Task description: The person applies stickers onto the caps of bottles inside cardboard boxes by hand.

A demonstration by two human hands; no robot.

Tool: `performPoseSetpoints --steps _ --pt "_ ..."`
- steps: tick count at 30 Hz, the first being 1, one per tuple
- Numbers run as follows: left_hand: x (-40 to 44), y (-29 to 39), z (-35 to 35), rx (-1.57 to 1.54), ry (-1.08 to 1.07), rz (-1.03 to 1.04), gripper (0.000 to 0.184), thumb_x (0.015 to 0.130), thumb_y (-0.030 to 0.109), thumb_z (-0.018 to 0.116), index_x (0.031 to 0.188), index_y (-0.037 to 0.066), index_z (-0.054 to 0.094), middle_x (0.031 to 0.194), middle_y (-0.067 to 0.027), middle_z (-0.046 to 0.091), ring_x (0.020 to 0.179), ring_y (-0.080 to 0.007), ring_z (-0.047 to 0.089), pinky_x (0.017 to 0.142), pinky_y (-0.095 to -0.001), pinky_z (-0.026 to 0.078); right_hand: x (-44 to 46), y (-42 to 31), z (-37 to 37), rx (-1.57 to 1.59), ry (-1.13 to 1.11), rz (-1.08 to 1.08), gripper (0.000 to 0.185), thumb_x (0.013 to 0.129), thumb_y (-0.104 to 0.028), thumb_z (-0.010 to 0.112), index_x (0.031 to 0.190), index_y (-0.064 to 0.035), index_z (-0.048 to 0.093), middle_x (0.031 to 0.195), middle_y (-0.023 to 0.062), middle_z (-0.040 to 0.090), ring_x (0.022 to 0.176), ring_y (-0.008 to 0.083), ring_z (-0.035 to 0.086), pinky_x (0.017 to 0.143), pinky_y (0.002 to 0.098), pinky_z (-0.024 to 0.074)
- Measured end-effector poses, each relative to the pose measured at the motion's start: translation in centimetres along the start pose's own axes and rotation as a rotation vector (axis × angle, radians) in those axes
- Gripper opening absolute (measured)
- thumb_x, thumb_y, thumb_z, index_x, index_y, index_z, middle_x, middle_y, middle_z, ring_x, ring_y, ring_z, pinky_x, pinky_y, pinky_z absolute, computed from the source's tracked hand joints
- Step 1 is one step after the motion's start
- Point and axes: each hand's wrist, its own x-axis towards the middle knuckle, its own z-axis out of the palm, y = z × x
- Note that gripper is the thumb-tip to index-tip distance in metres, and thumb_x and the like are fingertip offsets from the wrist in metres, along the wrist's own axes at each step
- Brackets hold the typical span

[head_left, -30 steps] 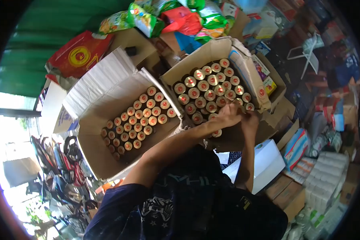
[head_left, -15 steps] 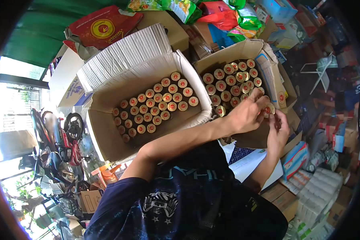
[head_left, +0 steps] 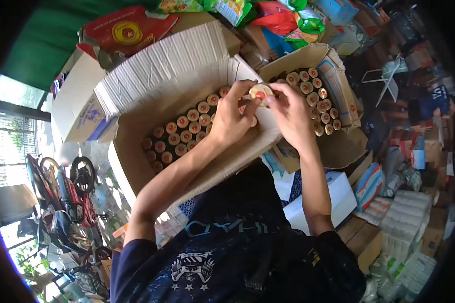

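Observation:
Both hands meet above the inner edges of two open cardboard boxes. My left hand [head_left: 231, 117] and my right hand [head_left: 291, 113] pinch one gold-topped jar [head_left: 261, 94] with a red mark on its lid, fingers closed on it from either side. Under my left forearm lies the left box [head_left: 131, 123], with rows of similar jars [head_left: 182, 121] standing upright in it. The right box [head_left: 333, 76] holds more of these jars [head_left: 322, 105] behind my right hand. My left hand hides part of the left box's rows.
Colourful packets [head_left: 273, 20] lie behind the boxes, beside a red bag [head_left: 121, 31]. A white box [head_left: 328, 199] sits near my right forearm. Motorbikes [head_left: 71, 197] stand at the left, and wrapped white packs [head_left: 407, 222] are stacked at the right.
Both hands have moved left from the right box to the gap between the boxes, carrying a jar. Fewer jars show in the right box than one second ago.

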Motion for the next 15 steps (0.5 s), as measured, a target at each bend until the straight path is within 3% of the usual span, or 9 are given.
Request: performPoseSetpoints --steps 2,4,5,10,11,14,15 --pt "-1.3 -2.6 -0.7 0.036 0.038 0.01 0.029 0.092 0.009 0.062 0.118 -0.001 0.055 0.102 -0.0164 0.068 0.087 -0.0234 0.069 0.069 -0.0328 0.053 0.3 1.7 2.5 -0.091 -0.064 -0.003 0.025 0.092 -0.016 0.064 0.108 0.0029 0.06 0.107 0.0213 0.061 0.08 0.0296 0.067 0.075 0.037 0.0541" --pt "-3.6 -8.5 -0.9 -0.027 0.045 -0.139 0.033 0.092 0.008 0.061 0.122 -0.001 0.054 0.098 -0.0145 0.068 0.085 -0.0198 0.066 0.072 -0.0316 0.052 1.3 6.0 5.2 -0.433 -0.289 -0.075 0.033 0.091 -0.028 0.064 0.105 0.0024 0.061 0.111 0.0238 0.059 0.08 0.0361 0.065 0.082 0.044 0.0517" --pt "-4.3 -10.7 -0.7 -0.051 0.03 -0.169 0.031 0.092 0.007 0.061 0.121 -0.003 0.056 0.095 -0.0129 0.068 0.082 -0.0166 0.064 0.073 -0.0301 0.051 1.8 7.3 5.9 -0.459 -0.371 0.04 0.04 0.091 -0.037 0.061 0.104 0.0008 0.063 0.105 0.0255 0.063 0.087 0.0368 0.065 0.086 0.0475 0.0491" --pt "-6.9 -15.5 0.3 -0.092 -0.075 -0.286 0.027 0.092 0.016 0.064 0.112 -0.002 0.062 0.091 -0.007 0.067 0.081 -0.0112 0.057 0.074 -0.028 0.047 4.6 8.9 7.7 -0.475 -0.865 0.461 0.04 0.092 -0.036 0.057 0.103 0.0012 0.064 0.09 0.0194 0.072 0.076 0.0267 0.072 0.074 0.0402 0.0552" --pt "-7.1 -15.9 0.5 -0.065 -0.095 -0.327 0.028 0.091 0.016 0.065 0.112 -0.002 0.062 0.09 -0.0074 0.068 0.08 -0.0116 0.057 0.073 -0.0286 0.047 4.8 11.2 8.7 -0.518 -0.858 0.507 0.035 0.092 -0.031 0.057 0.09 0.001 0.07 0.076 0.0149 0.071 0.063 0.0257 0.07 0.064 0.0377 0.0546" --pt "-7.6 -18.9 2.6 0.019 -0.035 -0.396 0.028 0.086 0.017 0.068 0.107 -0.002 0.065 0.093 -0.0134 0.07 0.083 -0.018 0.063 0.075 -0.0324 0.05 5.5 11.5 10.2 -0.748 -1.013 0.55 0.035 0.092 -0.03 0.056 0.092 0.0022 0.07 0.079 0.0147 0.071 0.066 0.0229 0.071 0.061 0.0369 0.0557" --pt "-7.8 -20.0 3.5 -0.008 -0.012 -0.409 0.027 0.086 0.017 0.068 0.105 -0.002 0.066 0.094 -0.0157 0.071 0.085 -0.0206 0.065 0.077 -0.0336 0.051 5.6 14.0 10.9 -0.676 -1.035 0.64 0.038 0.091 -0.031 0.056 0.096 0.0051 0.068 0.085 0.0162 0.072 0.068 0.0241 0.071 0.059 0.0358 0.0567"
